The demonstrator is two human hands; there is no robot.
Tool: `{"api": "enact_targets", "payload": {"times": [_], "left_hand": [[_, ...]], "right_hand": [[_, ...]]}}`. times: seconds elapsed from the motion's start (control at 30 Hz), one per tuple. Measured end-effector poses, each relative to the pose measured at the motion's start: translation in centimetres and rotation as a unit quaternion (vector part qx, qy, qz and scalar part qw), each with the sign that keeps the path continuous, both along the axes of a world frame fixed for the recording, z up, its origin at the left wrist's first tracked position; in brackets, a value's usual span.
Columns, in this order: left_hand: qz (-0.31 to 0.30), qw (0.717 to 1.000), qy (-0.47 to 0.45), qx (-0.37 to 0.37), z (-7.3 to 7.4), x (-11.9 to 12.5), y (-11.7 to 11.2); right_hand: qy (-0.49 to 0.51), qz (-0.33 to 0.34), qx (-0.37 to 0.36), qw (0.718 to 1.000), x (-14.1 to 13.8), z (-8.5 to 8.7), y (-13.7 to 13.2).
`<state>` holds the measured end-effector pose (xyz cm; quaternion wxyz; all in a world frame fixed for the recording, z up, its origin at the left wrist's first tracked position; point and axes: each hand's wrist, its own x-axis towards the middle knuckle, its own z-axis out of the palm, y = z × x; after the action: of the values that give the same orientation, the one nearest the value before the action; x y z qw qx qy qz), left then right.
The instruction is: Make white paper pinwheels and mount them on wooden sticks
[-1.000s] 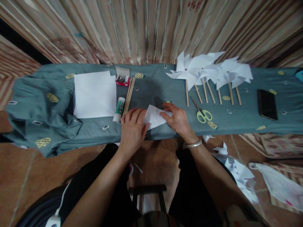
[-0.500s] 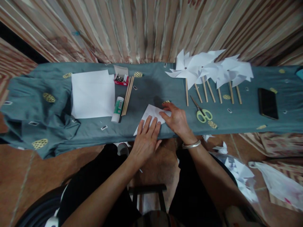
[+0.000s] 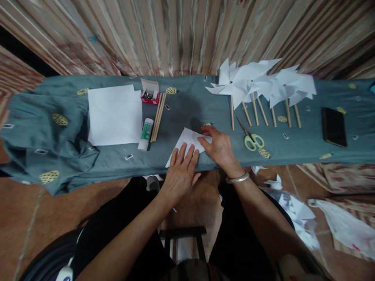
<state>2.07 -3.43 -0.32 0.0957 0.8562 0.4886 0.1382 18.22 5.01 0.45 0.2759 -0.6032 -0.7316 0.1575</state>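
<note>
A white sheet of paper [image 3: 189, 136], folded into a triangle, lies near the front edge of the cloth-covered table. My left hand [image 3: 181, 168] is flat on its lower part, fingers stretched out and slightly spread. At the paper's right corner, my right hand [image 3: 219, 148] has its thumb on the sheet and its curled fingers at the far edge, gripping that corner. A silver bracelet circles the right wrist. Green-handled scissors [image 3: 252, 141] lie right of this hand. To the left are a glue stick [image 3: 145, 134] and several thin wooden sticks [image 3: 158, 117].
A stack of white paper [image 3: 114, 117] lies at left, beside an open red box [image 3: 150, 97] of small metal pieces. Several paper pinwheels [image 3: 258, 80] on sticks rest at the back right. A dark phone [image 3: 334, 127] lies far right. Paper scraps [image 3: 295, 210] are on the floor.
Both hands stay in nearly the same place on the folded paper. The view has shifted very slightly; nothing is taken up or let go.
</note>
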Motion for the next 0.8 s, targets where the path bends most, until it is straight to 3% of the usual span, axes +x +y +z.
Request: {"api": "enact_targets", "payload": {"times": [0.37,0.57,0.8], "left_hand": [[-0.004,1.0,0.019,0.004,-0.3,0.0,0.1],[-0.009,1.0,0.021,0.01,-0.5,0.0,0.1],[-0.017,0.999,0.05,0.011,-0.3,-0.4,0.1]], "right_hand": [[-0.028,0.007,0.02,0.999,-0.2,-0.3,-0.3],[-0.079,0.041,0.069,0.994,-0.3,-0.3,-2.5],[-0.148,0.001,0.052,0.988,-0.1,-1.1,-4.3]]}}
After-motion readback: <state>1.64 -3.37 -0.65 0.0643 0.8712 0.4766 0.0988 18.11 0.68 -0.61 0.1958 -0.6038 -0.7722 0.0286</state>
